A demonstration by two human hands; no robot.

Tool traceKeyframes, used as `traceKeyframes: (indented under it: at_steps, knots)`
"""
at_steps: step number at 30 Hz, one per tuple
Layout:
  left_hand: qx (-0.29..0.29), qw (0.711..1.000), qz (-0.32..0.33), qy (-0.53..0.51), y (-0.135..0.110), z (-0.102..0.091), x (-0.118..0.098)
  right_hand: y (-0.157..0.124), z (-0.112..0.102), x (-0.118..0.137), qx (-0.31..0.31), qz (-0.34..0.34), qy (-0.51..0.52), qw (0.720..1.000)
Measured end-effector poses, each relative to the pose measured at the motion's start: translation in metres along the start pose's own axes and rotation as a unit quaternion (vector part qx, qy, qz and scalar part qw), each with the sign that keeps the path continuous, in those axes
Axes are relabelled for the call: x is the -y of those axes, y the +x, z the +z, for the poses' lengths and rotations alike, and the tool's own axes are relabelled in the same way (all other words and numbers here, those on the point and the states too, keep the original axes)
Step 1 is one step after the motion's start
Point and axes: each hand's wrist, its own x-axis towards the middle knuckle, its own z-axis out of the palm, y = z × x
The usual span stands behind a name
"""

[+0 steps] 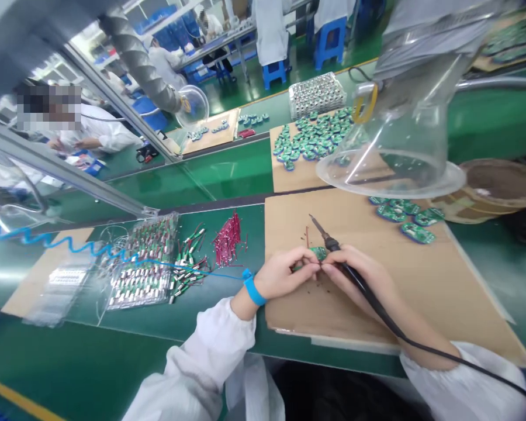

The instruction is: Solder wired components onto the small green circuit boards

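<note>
My left hand point(287, 272), with a blue band around its wrist, is closed by a small green circuit board point(318, 252) and seems to grip its edge. A soldering iron point(332, 243) lies in my right hand point(362, 272), its metal tip pointing up and away to the left. Thumb and fingertips of both hands meet at the near side of the board, where something tiny is mostly hidden. Brown cardboard point(412, 286) lies under both hands, with dark specks near the fingers.
A clear fume hood point(403, 140) hangs above the cardboard's far side. Several finished-looking boards point(416, 233) lie at right. Red wires point(229, 240), white connectors with wires point(186, 272) and a filled plastic tray point(144, 263) sit at left. More boards point(311, 137) cover a raised shelf. Co-workers sit beyond.
</note>
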Motion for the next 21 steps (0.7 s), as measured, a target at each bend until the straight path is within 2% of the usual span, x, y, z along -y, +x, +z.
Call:
traceKeyframes:
  at_steps: [6, 10, 14, 21]
  knots:
    - [-0.031, 0.998, -0.03, -0.04, 0.0, 0.002, -0.007, -0.001, 0.003, -0.002, 0.002, 0.015, 0.037, 0.999]
    - [-0.055, 0.997, -0.055, -0.007, 0.003, 0.0, -0.014, -0.006, -0.003, -0.002, -0.011, 0.025, 0.029, 0.999]
    - [-0.069, 0.995, -0.042, 0.067, 0.006, 0.0, -0.015, -0.015, -0.018, -0.004, -0.073, 0.12, 0.116, 0.983]
    - [-0.121, 0.986, -0.033, 0.112, 0.016, 0.01, -0.015, -0.019, -0.038, -0.012, -0.18, 0.184, 0.17, 0.951]
